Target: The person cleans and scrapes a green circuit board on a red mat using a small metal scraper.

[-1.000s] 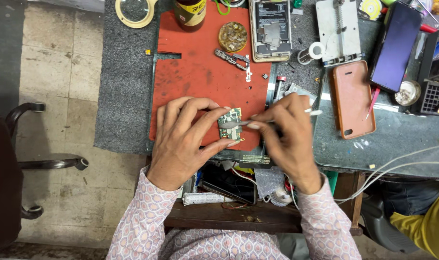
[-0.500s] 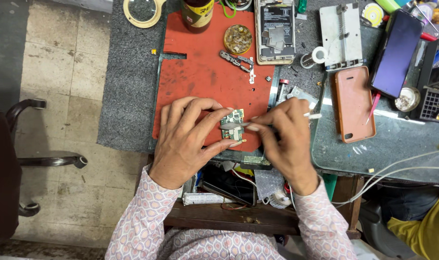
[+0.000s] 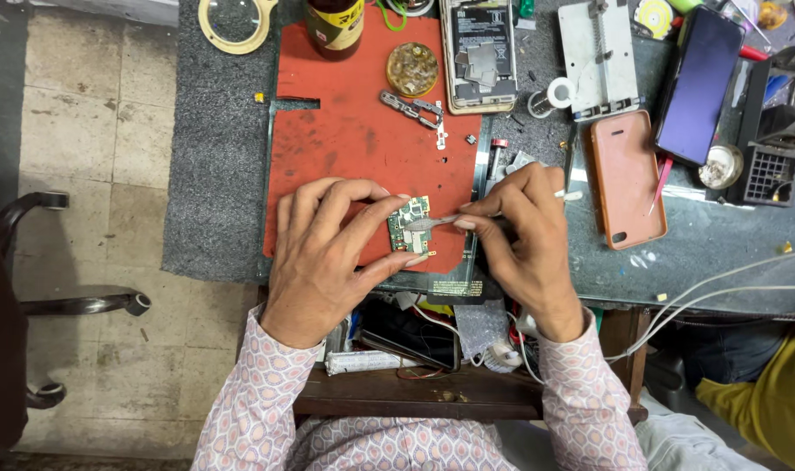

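Over the red work mat (image 3: 354, 139), near its lower right corner, a small green circuit board (image 3: 409, 224) is being held just above the surface. It is pinched at its edges by the left hand (image 3: 323, 253), thumb below and fingertips curled over the top. A pair of metal tweezers (image 3: 432, 221) is gripped by the right hand (image 3: 524, 235), fingers pressed together around the shaft, and the tip is laid right on the board's face. Whether a part is caught in that tip cannot be told; it is too small.

As a judgement, the job looks mid-way. The opened phone body (image 3: 478, 54) lies at the top of the mat with its back off and its insides bared, so the stripping-down appears done. A strip of small metal parts (image 3: 412, 108) has been set out between it and the hands, and a round tin (image 3: 412, 68) sits beside. Fine work on the board seems in hand now; refitting it into the phone appears left to do.

Further right on the table, an orange phone case (image 3: 626, 179) and 1 dark phone (image 3: 698, 83) lie untouched.
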